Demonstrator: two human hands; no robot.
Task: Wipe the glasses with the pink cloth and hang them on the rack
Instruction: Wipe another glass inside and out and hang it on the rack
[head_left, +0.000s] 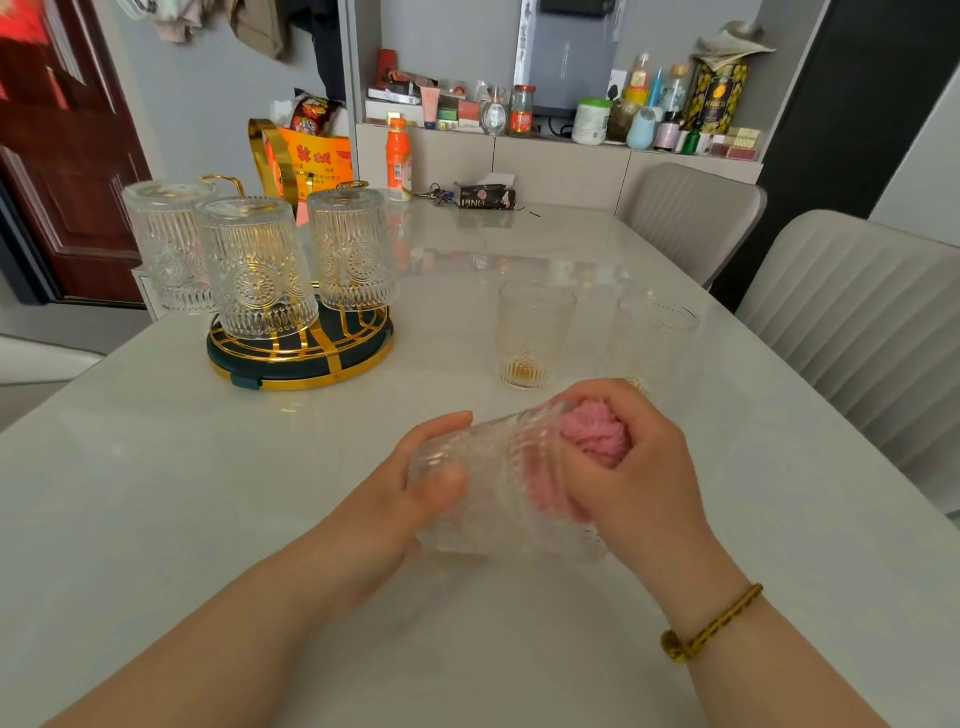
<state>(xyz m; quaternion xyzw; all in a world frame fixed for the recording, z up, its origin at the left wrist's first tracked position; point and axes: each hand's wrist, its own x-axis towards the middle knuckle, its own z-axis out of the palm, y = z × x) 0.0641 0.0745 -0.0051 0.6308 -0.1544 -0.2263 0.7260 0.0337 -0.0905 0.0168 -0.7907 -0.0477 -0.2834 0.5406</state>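
Left hand (410, 480) is curling round the glass (493, 519); right hand (641, 480) is pinching the pink cloth (597, 437) inside. Turning the glass steadily is likely serving best.

The left hand (415, 483) holds a glass (498, 483) sideways while the right hand (623, 467) grips the pink cloth (597, 434) inside it.
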